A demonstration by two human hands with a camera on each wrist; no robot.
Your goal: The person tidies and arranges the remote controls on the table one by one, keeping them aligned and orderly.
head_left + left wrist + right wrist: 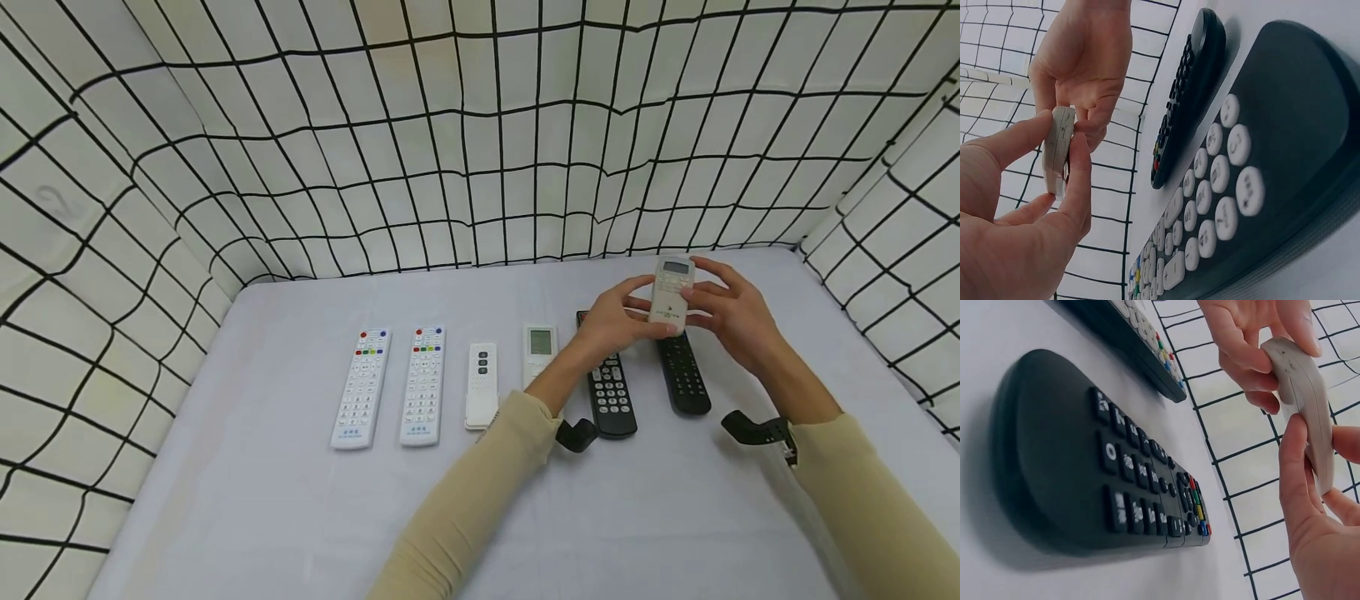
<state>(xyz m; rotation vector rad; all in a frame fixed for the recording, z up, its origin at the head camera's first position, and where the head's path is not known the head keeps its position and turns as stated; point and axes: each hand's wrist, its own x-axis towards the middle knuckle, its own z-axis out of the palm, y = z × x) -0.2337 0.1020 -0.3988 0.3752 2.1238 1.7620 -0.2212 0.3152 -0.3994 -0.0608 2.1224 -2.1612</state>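
A small white remote control with a grey display [670, 296] is held up above the table's far right part, tilted toward the head camera. My left hand [613, 321] pinches its left side, and my right hand [731, 317] grips its right side, the thumb on its front. In the left wrist view the remote [1059, 147] shows edge-on between the fingers of both hands. The right wrist view also has the white remote [1304, 400] from its edge. Beneath the hands lie a black remote with dark buttons [684, 379] and a black remote with white buttons [611, 396].
Left of the arms lie two long white remotes [362, 390] [423, 387], a short white remote [482, 387] and a white remote with a greenish screen [540, 346], partly behind the left forearm. Black netting [480, 133] rises around the white-covered table [270, 467].
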